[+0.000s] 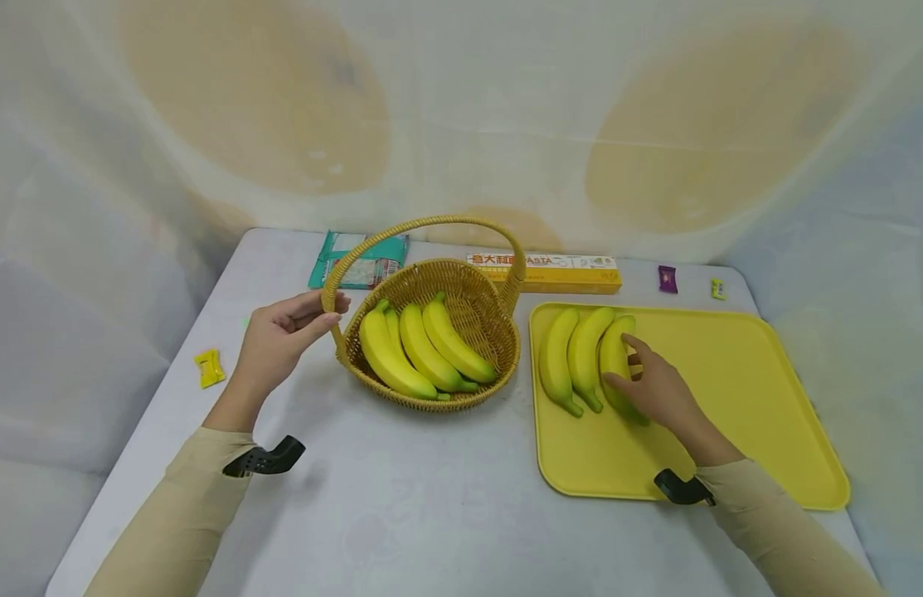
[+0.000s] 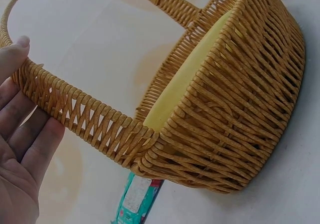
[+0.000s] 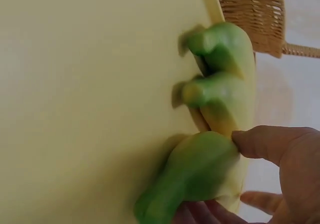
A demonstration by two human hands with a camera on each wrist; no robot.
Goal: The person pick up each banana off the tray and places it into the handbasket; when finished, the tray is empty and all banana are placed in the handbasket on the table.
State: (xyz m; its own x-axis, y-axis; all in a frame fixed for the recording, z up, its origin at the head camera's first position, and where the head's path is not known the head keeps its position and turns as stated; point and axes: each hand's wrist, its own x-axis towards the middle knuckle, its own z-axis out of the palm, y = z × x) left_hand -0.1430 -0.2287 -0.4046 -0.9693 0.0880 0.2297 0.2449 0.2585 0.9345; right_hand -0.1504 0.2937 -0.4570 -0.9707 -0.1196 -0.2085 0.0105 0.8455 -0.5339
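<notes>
The bunch of three yellow bananas with green tips [image 1: 584,358] lies on the left part of the flat yellow plastic tray [image 1: 730,398], and the right hand [image 1: 655,390] rests on its rightmost banana, thumb on the near side and fingers over the top, so it grips this banana lightly; the right wrist view shows what the head view does not, that the thumb [image 3: 265,143] presses the green end of this banana [image 3: 200,169] while other fingertips come from below; the two other green ends stand just beside it, touching each other. To the left of the tray, near but apart from it, stands the round woven wicker basket with an arched handle [image 1: 472,311]; inside it lies a second bunch of three yellow bananas [image 1: 420,348]. The left hand [image 1: 282,336] holds the left foot of the handle, fingers nearly straight on it; the left wrist view shows the handle strip [image 2: 85,116] lying across the straight fingers with the thumb on top. Behind the basket lie one teal packet [image 1: 360,259] and one long yellow pasta box [image 1: 558,272]; on the grey table [image 1: 431,497] there are also three small wrapped sweets, one yellow [image 1: 209,367], one purple [image 1: 667,279], one green-yellow [image 1: 718,288].
</notes>
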